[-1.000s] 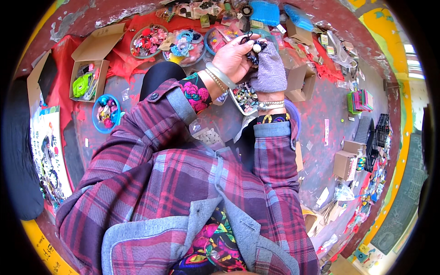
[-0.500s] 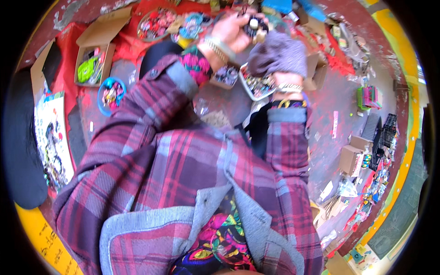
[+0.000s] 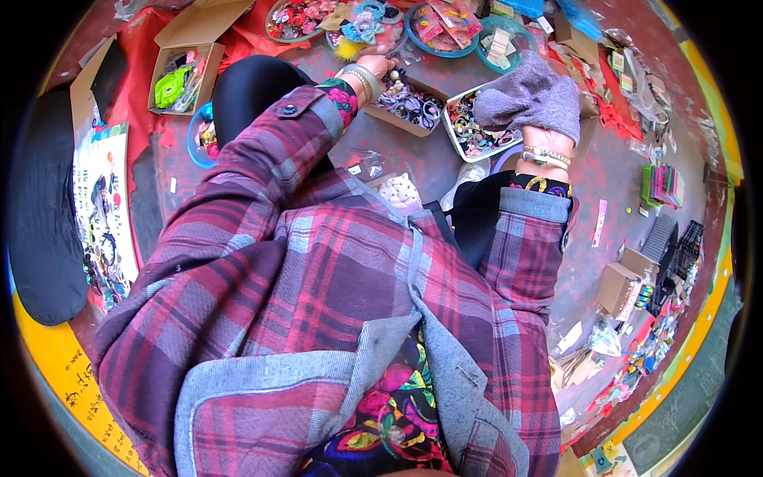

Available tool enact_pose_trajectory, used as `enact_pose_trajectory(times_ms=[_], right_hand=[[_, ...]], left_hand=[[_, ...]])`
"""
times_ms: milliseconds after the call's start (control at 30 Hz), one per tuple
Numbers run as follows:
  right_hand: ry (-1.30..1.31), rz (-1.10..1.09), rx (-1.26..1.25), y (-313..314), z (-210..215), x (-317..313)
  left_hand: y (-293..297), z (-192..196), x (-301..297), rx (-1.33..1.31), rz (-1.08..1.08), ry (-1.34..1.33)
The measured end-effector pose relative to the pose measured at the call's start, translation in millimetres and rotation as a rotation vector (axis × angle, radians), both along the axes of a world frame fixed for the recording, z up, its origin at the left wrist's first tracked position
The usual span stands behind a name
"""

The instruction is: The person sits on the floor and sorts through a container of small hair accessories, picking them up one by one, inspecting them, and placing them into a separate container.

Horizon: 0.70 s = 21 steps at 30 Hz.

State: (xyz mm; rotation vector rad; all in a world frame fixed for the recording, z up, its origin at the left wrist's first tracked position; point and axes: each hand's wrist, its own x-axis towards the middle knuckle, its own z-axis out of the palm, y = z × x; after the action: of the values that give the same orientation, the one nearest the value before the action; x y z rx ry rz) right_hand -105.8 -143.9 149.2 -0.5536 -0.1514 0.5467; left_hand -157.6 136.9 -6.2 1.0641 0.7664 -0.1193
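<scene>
My left hand (image 3: pixel 372 67) reaches to the left end of a cardboard box of hair ties (image 3: pixel 417 107). Its fingers are closed round a dark hair tie (image 3: pixel 393 77) with pale beads, partly hidden by the hand. A fuzzy grey-purple cloth (image 3: pixel 520 99) covers my right hand (image 3: pixel 548 119), so the fingers underneath cannot be seen. That hand is over the right side of a white tray (image 3: pixel 453 137) full of small colourful hair ties.
Round tubs of accessories stand at the far side, among them a teal basin (image 3: pixel 410 30). An open carton (image 3: pixel 159 75) and a blue bowl (image 3: pixel 193 143) are on the left. To the right are a pink-and-green stack (image 3: pixel 662 185), a small carton (image 3: pixel 620 286) and black baskets (image 3: pixel 685 250).
My left hand has moved left and down to the cardboard box, carrying the beaded hair tie away from my right hand. The cloth-covered right hand has moved right. The view has shifted slightly.
</scene>
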Motion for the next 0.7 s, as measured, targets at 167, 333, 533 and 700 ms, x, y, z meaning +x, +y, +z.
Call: enact_pose_trajectory(times_ms=[167, 333, 533, 700], right_hand=[[-0.033, 0.06, -0.078, 0.1, -4.0, 4.9], [0.01, 0.097, 0.113, -0.1, 6.9, -7.7], [-0.082, 0.174, 0.156, -2.7, 6.0, 2.7], [0.033, 0.083, 0.171, -19.6, 15.9, -7.6]], left_hand=[[32.3, -73.8, -3.4, 0.951, -0.419, 0.149], [21.5, -20.4, -7.0, 0.948, -0.139, 0.221], [4.9, -56.0, -11.2, 1.029, -0.802, -0.266], [-20.1, -64.9, -15.6, 1.351, -1.455, -0.21]])
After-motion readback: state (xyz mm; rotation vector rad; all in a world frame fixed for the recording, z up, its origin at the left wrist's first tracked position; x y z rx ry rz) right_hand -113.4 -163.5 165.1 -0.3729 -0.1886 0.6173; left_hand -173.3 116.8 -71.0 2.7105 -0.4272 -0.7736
